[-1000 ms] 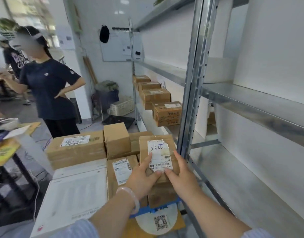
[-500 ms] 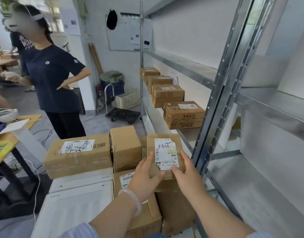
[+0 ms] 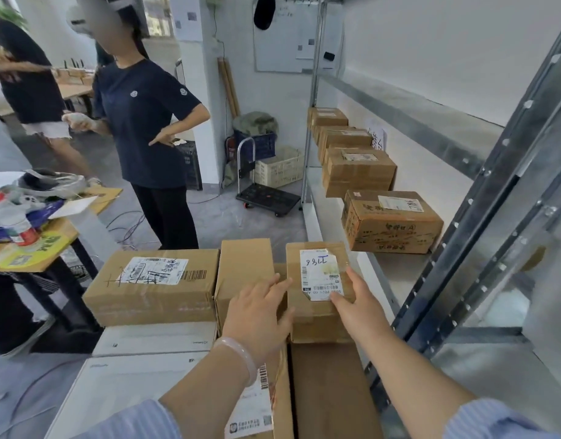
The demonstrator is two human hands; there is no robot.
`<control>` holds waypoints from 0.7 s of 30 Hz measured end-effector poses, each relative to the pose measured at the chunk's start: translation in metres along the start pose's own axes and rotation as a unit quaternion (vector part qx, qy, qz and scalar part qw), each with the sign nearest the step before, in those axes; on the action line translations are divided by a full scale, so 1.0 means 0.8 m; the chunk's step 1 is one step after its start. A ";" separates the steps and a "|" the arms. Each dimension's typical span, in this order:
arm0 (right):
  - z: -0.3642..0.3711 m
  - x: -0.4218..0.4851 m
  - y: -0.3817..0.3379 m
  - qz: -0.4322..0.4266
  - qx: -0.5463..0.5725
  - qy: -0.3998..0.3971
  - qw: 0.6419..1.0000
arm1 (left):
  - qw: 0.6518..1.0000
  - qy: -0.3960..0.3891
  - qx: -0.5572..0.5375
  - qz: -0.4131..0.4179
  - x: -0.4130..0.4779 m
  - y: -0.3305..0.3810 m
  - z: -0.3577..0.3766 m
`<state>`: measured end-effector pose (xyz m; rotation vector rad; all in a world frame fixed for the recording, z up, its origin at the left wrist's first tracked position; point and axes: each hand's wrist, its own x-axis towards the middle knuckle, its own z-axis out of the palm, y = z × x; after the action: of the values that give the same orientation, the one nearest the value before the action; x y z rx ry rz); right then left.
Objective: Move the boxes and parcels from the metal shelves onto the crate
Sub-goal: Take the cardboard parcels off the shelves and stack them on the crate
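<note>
Galvanised metal shelves (image 3: 399, 99) line the white wall to the right of the grip, with four cardboard boxes (image 3: 391, 221) in a row beyond it. Ahead across the grey floor (image 3: 228, 223) stand a flat trolley (image 3: 268, 198), a cream basket (image 3: 280, 167) and a blue crate (image 3: 257, 145) holding an olive bundle (image 3: 256, 123). The small labelled box (image 3: 315, 324) sits atop the stacked cartons (image 3: 152, 289). The right hand (image 3: 360, 308) clasps its near right corner, thumb on the label. The left hand (image 3: 257, 315), fingers straight and spread, lies at its left edge, seemingly touching.
</note>
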<state>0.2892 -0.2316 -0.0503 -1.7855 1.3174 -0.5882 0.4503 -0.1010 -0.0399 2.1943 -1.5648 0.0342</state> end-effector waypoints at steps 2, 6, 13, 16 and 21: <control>0.005 0.017 0.000 0.000 0.011 -0.011 1.000 | 0.999 -0.025 0.035 0.000 0.007 -0.008 0.008; 0.015 0.037 0.000 0.007 0.024 -0.029 0.999 | 0.995 -0.062 0.082 0.011 0.009 -0.021 0.022; 0.026 0.046 -0.005 -0.013 0.022 -0.039 0.999 | 0.994 -0.048 0.093 0.019 0.003 -0.025 0.029; 0.027 0.046 -0.007 -0.015 0.016 -0.043 0.999 | 0.994 -0.050 0.097 0.020 0.004 -0.026 0.029; 0.021 0.040 -0.010 -0.026 -0.007 -0.030 0.999 | 0.992 -0.061 0.104 0.023 0.005 -0.025 0.028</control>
<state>0.3169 -0.2548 -0.0562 -1.8396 1.2391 -0.5508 0.4644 -0.1077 -0.0660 2.3593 -1.7484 0.0815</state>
